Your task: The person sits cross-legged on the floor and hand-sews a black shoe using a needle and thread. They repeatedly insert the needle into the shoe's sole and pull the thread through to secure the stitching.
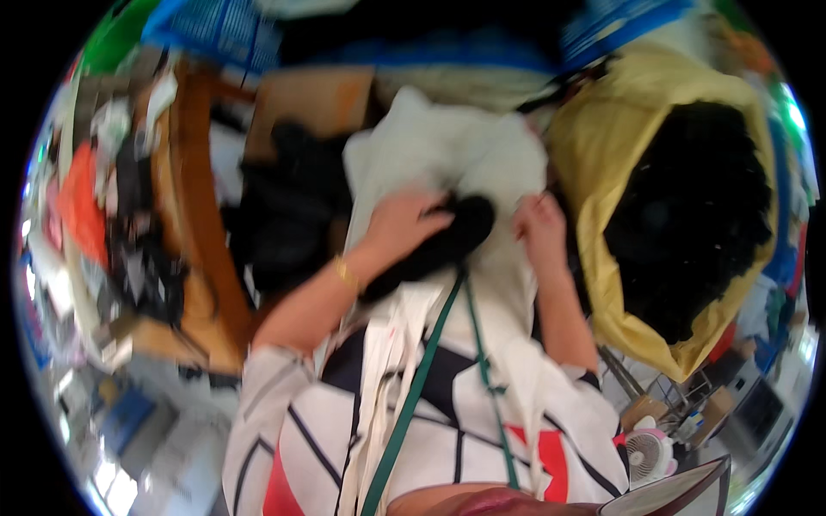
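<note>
A long black piece (460, 232) with a rounded end, soft-looking and too blurred to name, lies across a white cloth bundle (456, 129) in front of me. My left hand (409, 225) is on its upper side, fingers bent over its edge. To the right of its rounded end, my right hand (540, 225) is raised over the white cloth, thumb and fingers drawn together. Whatever is in that pinch, if anything, is too small and smeared to see. Green straps (422, 370) and pale cloth strips hang down my front.
A yellow sack (594, 215) full of black material (688, 224) stands at the right. Black cloth (292, 206) lies at the left by a cardboard box (310, 103) and a brown wooden frame (194, 198). Blue crates (224, 34) line the back. A small fan (650, 454) is lower right.
</note>
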Tool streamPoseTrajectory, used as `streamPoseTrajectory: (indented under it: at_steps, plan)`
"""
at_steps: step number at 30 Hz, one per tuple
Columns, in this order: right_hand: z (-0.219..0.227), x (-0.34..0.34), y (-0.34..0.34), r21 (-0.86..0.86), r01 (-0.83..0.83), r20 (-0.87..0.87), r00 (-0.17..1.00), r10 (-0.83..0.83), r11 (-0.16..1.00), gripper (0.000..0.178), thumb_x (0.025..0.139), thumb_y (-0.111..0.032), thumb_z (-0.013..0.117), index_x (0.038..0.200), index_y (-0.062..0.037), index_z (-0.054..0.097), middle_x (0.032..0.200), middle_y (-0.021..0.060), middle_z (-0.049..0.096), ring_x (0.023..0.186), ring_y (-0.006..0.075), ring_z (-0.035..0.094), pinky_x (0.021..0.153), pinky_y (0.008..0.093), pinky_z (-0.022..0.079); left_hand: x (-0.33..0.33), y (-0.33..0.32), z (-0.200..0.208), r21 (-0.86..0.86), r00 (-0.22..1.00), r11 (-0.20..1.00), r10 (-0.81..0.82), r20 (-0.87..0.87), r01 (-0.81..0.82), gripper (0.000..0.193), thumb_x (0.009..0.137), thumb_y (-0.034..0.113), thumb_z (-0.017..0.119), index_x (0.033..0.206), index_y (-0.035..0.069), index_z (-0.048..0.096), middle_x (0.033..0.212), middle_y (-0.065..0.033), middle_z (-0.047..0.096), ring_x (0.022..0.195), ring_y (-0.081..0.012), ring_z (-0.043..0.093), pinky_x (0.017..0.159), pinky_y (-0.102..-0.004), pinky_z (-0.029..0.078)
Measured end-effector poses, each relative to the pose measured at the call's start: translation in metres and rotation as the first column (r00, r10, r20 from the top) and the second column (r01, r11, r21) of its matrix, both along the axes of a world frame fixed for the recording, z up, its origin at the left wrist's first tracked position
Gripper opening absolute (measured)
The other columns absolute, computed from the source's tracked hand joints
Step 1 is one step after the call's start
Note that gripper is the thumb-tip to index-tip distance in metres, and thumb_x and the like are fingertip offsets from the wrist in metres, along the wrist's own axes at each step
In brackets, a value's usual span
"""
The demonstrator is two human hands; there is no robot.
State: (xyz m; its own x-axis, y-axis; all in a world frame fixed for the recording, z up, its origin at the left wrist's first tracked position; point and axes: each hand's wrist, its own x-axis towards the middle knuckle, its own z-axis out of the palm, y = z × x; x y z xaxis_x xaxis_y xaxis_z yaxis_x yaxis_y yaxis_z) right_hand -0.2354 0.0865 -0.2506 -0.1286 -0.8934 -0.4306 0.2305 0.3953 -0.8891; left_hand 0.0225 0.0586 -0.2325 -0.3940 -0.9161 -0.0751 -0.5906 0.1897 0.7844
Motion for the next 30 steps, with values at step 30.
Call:
streamPoseTrajectory:
  at_steps: [30]
  plan:
    - [0.151,0.037,0.009,-0.556,-0.74,0.163,0.35,0.923,0.379,0.011,0.097,-0.009,0.06,0.097,0.0022,0.062,0.08,0.0069,0.069,0.073,0.0148,0.067,0.067,0.0262,0.052,-0.006,0.015,-0.015,0.405,0.991,0.914,0.024,-0.129,0.03,0.034,0.086,0.034,0.07,0.078,0.001,0.067,0.068,-0.0088,0.065,0.05,-0.0185,0.055,0.049,-0.0369,0.044]
